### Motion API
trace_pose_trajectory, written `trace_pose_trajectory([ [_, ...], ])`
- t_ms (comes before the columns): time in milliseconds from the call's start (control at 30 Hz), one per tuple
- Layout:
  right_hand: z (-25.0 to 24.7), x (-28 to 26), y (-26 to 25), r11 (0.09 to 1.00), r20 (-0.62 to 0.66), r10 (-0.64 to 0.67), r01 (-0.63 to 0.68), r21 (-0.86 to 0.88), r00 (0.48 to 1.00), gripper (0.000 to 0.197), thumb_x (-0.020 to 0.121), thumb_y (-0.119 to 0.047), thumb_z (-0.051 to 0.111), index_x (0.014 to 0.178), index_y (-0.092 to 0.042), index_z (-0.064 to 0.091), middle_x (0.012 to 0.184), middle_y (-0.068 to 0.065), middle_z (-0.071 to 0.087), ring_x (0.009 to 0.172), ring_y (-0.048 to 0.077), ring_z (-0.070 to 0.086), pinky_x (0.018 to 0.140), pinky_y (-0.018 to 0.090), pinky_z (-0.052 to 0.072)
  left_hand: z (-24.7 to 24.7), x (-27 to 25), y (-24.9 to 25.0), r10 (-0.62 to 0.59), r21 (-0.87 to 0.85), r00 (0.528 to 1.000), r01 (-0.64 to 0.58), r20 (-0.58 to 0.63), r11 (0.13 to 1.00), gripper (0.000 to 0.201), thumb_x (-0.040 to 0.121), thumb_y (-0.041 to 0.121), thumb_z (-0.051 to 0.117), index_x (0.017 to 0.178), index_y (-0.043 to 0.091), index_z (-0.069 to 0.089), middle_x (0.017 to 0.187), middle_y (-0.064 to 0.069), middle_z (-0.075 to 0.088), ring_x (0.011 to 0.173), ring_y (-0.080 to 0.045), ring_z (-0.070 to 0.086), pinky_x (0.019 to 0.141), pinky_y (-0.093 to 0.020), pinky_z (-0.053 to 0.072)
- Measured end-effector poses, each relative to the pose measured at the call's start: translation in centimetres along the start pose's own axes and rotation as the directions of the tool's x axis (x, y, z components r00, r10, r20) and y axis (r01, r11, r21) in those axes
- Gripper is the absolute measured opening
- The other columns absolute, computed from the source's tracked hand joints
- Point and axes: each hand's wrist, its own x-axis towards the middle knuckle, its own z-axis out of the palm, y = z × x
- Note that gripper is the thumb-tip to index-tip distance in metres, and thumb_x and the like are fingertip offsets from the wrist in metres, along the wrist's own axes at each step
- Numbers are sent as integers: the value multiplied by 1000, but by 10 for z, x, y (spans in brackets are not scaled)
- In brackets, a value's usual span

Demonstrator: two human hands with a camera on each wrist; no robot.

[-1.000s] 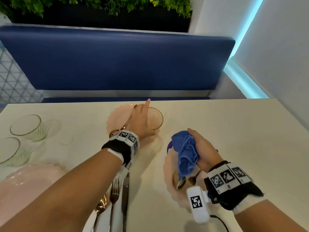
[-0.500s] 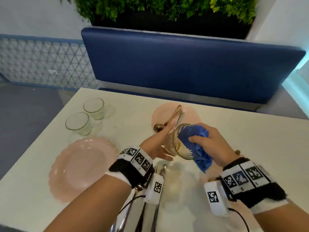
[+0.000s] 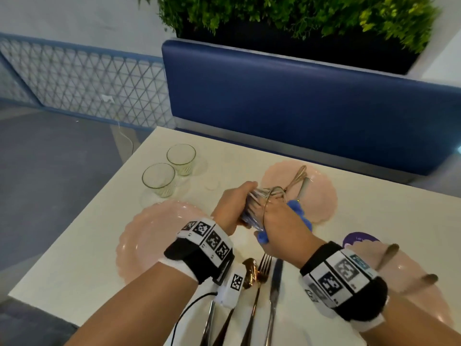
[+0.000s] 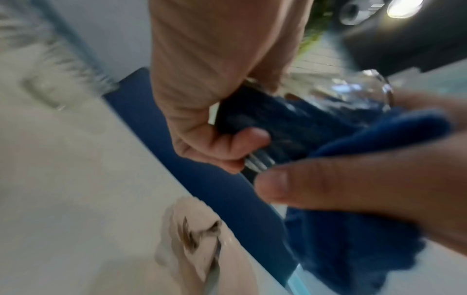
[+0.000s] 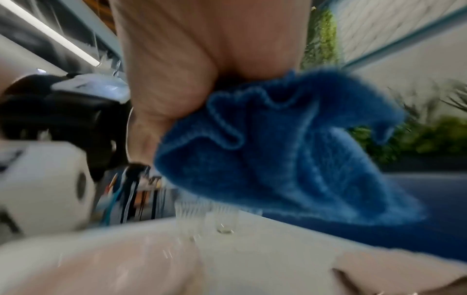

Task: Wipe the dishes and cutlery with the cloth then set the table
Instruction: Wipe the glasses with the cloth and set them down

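**Glass held over the bench with the blue cloth pushed inside**

At the centre of the head view we see the left hand (image 3: 233, 208) curled round a ribbed clear glass (image 3: 259, 203), holding it tipped on its side above the bench (image 3: 82, 250). The right hand (image 3: 282, 226) grips the blue cloth (image 3: 298, 208) and has it pressed into the mouth of the glass; bunched cloth shows at the far side of that hand and below its heel. In the left wrist view the fingers (image 4: 227, 143) of the left hand wrap the glass wall, with dark blue cloth showing through it. The right wrist view shows the cloth (image 5: 278, 149) spilling out from under the closed palm.

Just beyond the hands, centre right of the frame, a pink scalloped plate (image 3: 321, 196) carries some cutlery (image 3: 296, 178), partly hidden by the glass. At lower left of centre lies a second pink plate (image 3: 149, 236), partly covered by the left wrist. A third pink plate (image 3: 411, 290) sits at lower right with two blurred spoon handles (image 3: 386, 253) on it and a purple round object (image 3: 359, 239) at its far edge; what that is, we cannot tell. Two more clear glasses (image 3: 158, 179) stand upright side by side at the upper left part of the bench. At the bottom centre, between the forearms, a spoon (image 3: 250, 270), a fork (image 3: 262, 268) and a knife (image 3: 275, 283) lie side by side.
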Motion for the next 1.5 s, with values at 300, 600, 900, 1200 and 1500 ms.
trace_pose_trajectory([
  [300,15,18,-23,283,-15,358,-94,955,934,41,64,-13,68,85,19,53,67,27,53,64,24,54,60,28,48,-28,4,7,512,134,855,-499,-87,856,31,85,23,63,57,14,51,48,10,49,54,-11,46,58,-24,40],
  [600,-5,27,-36,150,43,180,-71,986,983,34,76,4,68,107,-6,61,93,11,65,81,11,64,79,28,54,-40,-4,9,601,69,784,-598,-156,799,26,88,21,59,64,16,50,53,14,54,54,0,48,58,-18,40],
  [900,-36,33,-21,454,-46,147,-26,890,988,45,71,-30,75,44,-5,49,40,5,47,40,20,47,49,22,45,-70,-20,37,-73,89,788,24,611,996,48,83,57,48,107,16,59,90,-4,67,74,-16,64,62,-27,53],
  [1200,-24,49,-36,695,-544,534,31,719,647,23,97,-32,47,85,-22,64,86,2,64,73,-2,59,67,6,44,-37,-23,44,229,-199,896,-162,380,966,40,93,45,44,105,13,66,88,-10,71,74,-21,68,62,-29,54],
  [1500,-11,40,-32,-448,130,408,74,891,904,74,83,-68,31,107,-7,65,99,12,73,90,22,70,85,33,55,-24,-21,16,846,67,529,-848,63,525,69,57,26,83,109,34,39,97,19,52,88,-6,57,78,-15,46],
])
